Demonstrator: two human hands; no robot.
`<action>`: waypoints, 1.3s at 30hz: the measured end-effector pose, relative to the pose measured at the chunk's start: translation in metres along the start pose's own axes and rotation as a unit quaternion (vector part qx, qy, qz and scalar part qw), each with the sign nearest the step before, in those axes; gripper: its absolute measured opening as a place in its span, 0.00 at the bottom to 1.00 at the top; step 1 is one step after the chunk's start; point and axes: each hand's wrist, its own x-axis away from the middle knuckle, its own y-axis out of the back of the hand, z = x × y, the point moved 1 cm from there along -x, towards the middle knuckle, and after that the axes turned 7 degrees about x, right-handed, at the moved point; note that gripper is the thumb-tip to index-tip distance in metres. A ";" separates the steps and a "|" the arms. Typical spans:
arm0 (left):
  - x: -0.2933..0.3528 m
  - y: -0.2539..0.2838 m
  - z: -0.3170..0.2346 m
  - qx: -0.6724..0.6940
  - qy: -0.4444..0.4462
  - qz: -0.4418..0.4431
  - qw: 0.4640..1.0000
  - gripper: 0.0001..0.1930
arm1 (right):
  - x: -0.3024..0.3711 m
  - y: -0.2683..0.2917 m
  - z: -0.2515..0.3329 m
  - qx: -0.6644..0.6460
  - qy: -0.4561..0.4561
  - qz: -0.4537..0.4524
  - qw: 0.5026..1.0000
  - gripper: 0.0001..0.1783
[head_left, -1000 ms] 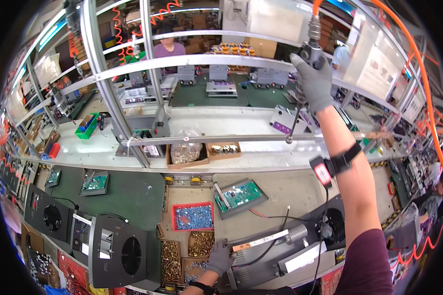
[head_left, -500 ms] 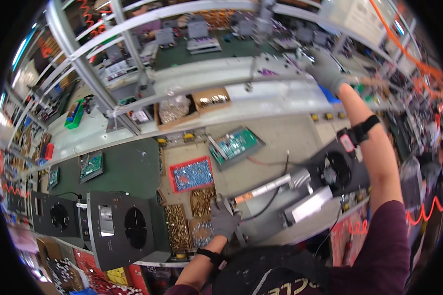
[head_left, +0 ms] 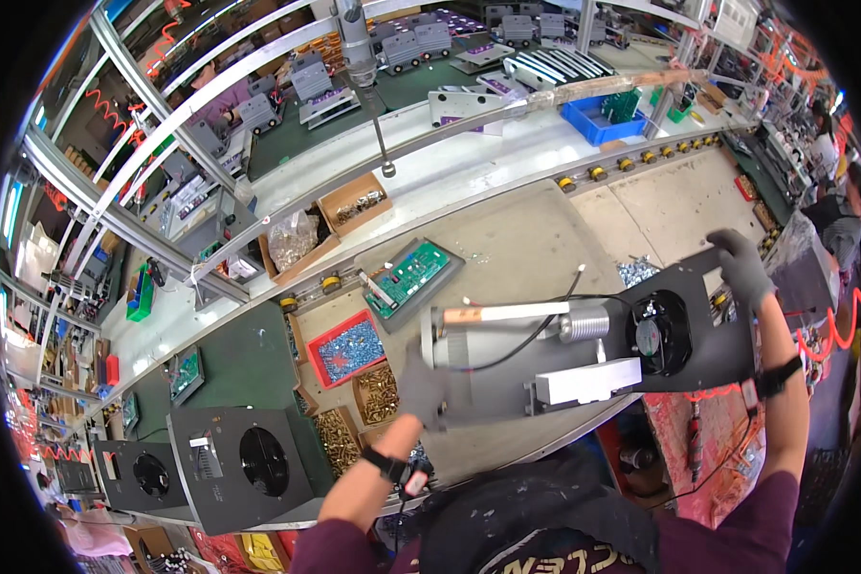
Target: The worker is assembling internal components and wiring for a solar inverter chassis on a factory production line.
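Note:
A dark metal panel (head_left: 584, 330) lies before me, carrying a round black fan (head_left: 658, 335), a ribbed silver cylinder (head_left: 584, 324) and a white metal box (head_left: 588, 382). My right hand (head_left: 744, 273), in a grey glove, grips the panel's far right corner, its fingertips partly hidden. At the panel's left end is my gloved left hand (head_left: 421, 387), smeared by motion, its fingers unclear. Close to that hand are a red tray of small screws (head_left: 346, 348) and cardboard boxes of brass-coloured parts (head_left: 377, 393). Farther off, a green circuit board (head_left: 411, 279) rests on a dark plate.
An electric screwdriver (head_left: 359, 53) hangs with its long bit pointing down beyond the bench. Two black fan housings (head_left: 239, 464) stand at the left. Loose screws (head_left: 638, 271) lie beyond the panel. A blue bin (head_left: 603, 122) sits on the far ledge.
My right hand has come down from the far ledge to the panel's right corner. My left hand has left the small parts boxes for the panel's left end. The view has shifted.

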 end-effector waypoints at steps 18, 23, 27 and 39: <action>-0.074 -0.099 -0.111 0.000 -0.303 0.106 0.947 0.20 | 0.015 0.048 -0.033 0.330 -0.064 -0.061 0.940 0.35; -0.055 -0.089 -0.062 0.059 -0.254 0.129 0.957 0.18 | 0.040 0.074 -0.021 0.330 -0.027 -0.092 0.939 0.28; -0.040 -0.091 -0.047 0.109 -0.228 0.165 0.953 0.16 | 0.082 0.052 -0.019 0.515 0.205 -0.109 0.825 0.34; 0.069 -0.083 -0.158 0.109 -0.410 0.284 0.860 0.23 | 0.106 -0.010 0.097 0.267 0.472 0.023 0.840 0.16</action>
